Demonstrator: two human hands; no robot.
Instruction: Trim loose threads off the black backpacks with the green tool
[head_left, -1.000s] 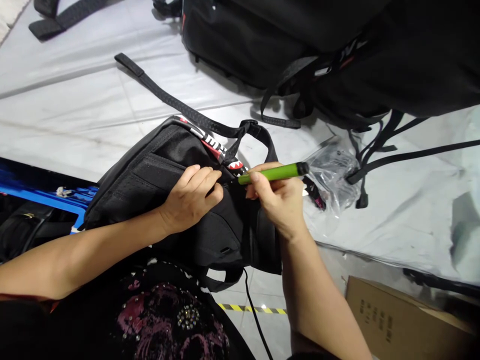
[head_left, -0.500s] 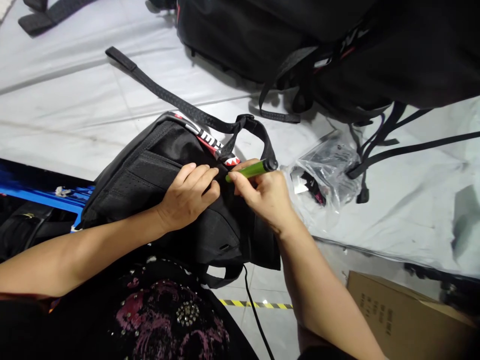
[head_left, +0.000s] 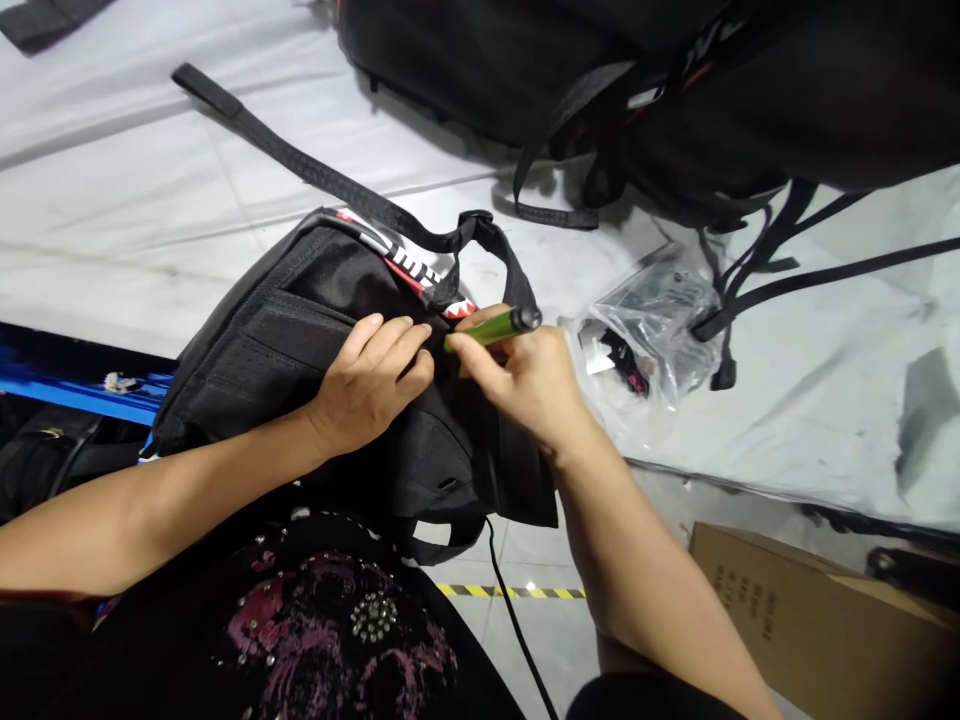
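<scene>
A black backpack [head_left: 300, 370] lies tilted at the edge of the white-covered table, with a red, white and black shark-mouth print [head_left: 405, 262] along its upper side. My left hand [head_left: 371, 380] rests on it, fingers bent and gathered against the fabric, thumb close to the forefinger. In my right hand [head_left: 529, 375] is a slim green tool with a black end [head_left: 491, 328]; its tip points down and left at the bag, close to my left thumb. What the tip touches is hidden. A black strap [head_left: 322, 175] runs from the bag across the table.
Large black bags [head_left: 600, 90] with dangling straps fill the back right. A clear plastic bag [head_left: 652, 320] with small items inside lies right of my right hand. A cardboard box [head_left: 810, 620] stands on the floor at lower right, and a blue frame [head_left: 82, 390] is at left.
My view has shifted slightly, so the scene sits a little higher and further left. Both hands keep their places on the backpack, and the green tool tilts slightly differently.
</scene>
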